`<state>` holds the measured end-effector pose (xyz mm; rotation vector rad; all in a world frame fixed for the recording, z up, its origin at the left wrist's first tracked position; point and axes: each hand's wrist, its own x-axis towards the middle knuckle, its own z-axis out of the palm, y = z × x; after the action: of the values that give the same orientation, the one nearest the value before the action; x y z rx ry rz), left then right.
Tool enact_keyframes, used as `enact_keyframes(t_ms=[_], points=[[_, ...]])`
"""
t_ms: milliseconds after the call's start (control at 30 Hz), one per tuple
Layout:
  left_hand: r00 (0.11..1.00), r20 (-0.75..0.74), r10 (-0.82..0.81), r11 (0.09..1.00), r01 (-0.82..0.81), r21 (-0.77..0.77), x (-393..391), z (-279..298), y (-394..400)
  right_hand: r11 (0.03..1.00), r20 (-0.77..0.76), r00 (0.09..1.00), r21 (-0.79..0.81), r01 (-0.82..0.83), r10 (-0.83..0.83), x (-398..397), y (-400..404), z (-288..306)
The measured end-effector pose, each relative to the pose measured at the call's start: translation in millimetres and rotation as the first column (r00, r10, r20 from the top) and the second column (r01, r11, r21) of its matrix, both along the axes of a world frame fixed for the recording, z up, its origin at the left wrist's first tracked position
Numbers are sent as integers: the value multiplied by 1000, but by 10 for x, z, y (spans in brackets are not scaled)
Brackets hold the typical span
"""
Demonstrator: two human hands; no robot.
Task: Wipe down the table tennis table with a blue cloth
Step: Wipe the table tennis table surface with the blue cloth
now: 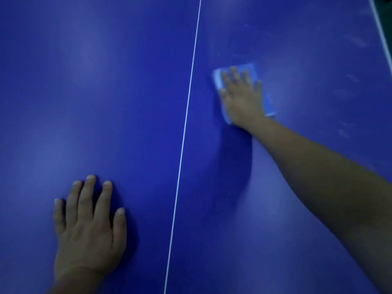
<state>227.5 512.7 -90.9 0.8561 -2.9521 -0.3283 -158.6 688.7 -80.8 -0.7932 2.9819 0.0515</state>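
The blue table tennis table point(106, 92) fills the view, with a thin white centre line point(186, 115) running from top to bottom. A folded light-blue cloth point(269, 102) lies flat on the table just right of that line. My right hand point(241, 96) presses on the cloth with straight, spread fingers, the arm stretched out from the lower right. My left hand point(89, 225) rests flat on the bare table at the lower left, fingers spread, holding nothing.
A white edge line point(381, 37) marks the table's side at the upper right, with dark floor beyond it. Pale smudges and streaks point(356, 41) show on the surface right of the cloth.
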Motion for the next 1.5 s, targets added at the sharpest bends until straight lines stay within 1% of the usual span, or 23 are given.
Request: enact_keyframes(t_ms=[67, 133, 167, 233, 300, 333, 367, 467, 533, 600, 667, 733, 800, 867, 967, 1033, 1133, 1233, 1333, 1400, 1433, 1467, 1500], points=[[1000, -6, 5, 1000, -4, 1, -13, -4, 9, 932, 28, 935, -66, 356, -355, -336, 336, 81], [1000, -7, 6, 1000, -6, 1, -5, -14, -1, 829, 92, 840, -132, 543, -535, -312, 362, 100], [1000, -9, 5, 1000, -5, -3, 3, -23, -7, 858, 54, 868, -128, 497, -494, -154, 239, 72], [1000, -20, 1, 1000, -1, -15, 5, -35, -8, 982, -22, 987, -111, 155, -158, 288, -21, -49], [1000, -23, 0, 1000, -1, -30, -3, -35, -7, 971, 30, 972, -55, -232, 234, 611, -64, -122], [1000, -13, 0, 1000, -1, -31, -4, -33, -6, 954, 56, 952, -36, -299, 301, 546, 21, -111], [1000, -2, 2, 1000, -2, -25, -4, -28, -7, 965, 43, 964, -31, -260, 261, 343, 162, -84], [1000, 8, 5, 1000, -5, -15, -8, -19, -8, 989, 16, 989, 12, 147, -148, -417, 720, 30], [1000, 19, 3, 1000, -3, -12, 0, -12, -5, 972, 46, 971, -17, 236, -235, -529, 1006, 71], [999, 32, 4, 1000, -4, -4, 12, 2, -11, 990, 29, 990, -9, 137, -137, -132, 1177, 34], [999, 41, 5, 1000, -5, 6, 3, 15, -7, 999, 28, 999, -2, -47, 47, 603, 1436, 8], [999, 44, 2, 1000, -3, 9, -2, 19, -1, 954, 64, 951, -12, -301, 301, 1345, 1731, -8], [999, 51, -3, 1000, 2, 12, -2, 25, -4, 890, 91, 886, -4, -456, 454, 1488, 1862, 11], [998, 58, -9, 1000, 9, 6, -3, 34, -7, 919, 44, 918, -17, -393, 393, 1052, 1712, 46], [998, 60, -7, 1000, 7, 6, -16, 78, 20, 999, 20, 1000, -36, 15, -14, 151, 1317, 41], [998, 68, -1, 1000, -1, 20, -8, 112, 30, 991, 46, 990, -31, 131, -130, -102, 1214, 35], [997, 77, -9, 999, 6, 37, -9, 137, 44, 998, 16, 999, -43, 35, -34, 405, 1274, 47], [998, 66, 2, 999, -5, 37, -10, 157, 60, 981, -17, 982, -47, -190, 190, 1693, 1691, 6], [996, 87, 11, 1000, -11, 9, -45, 178, 64, 863, 53, 862, -71, -500, 503, 2968, 2246, -54], [994, 110, -5, 999, 9, -35, -58, 222, 89, 758, 117, 750, -52, -650, 651, 3041, 2437, -3], [993, 120, -9, 998, 16, -53, -59, 243, 100, 739, 120, 732, -28, -673, 671, 2883, 2422, 31], [992, 123, -6, 998, 14, -63, -55, 259, 112, 775, 112, 770, -4, -632, 628, 2681, 2354, 50], [994, 114, 1, 998, 6, -60, -43, 272, 134, 862, 85, 858, -5, -508, 506, 2462, 2269, 72]])
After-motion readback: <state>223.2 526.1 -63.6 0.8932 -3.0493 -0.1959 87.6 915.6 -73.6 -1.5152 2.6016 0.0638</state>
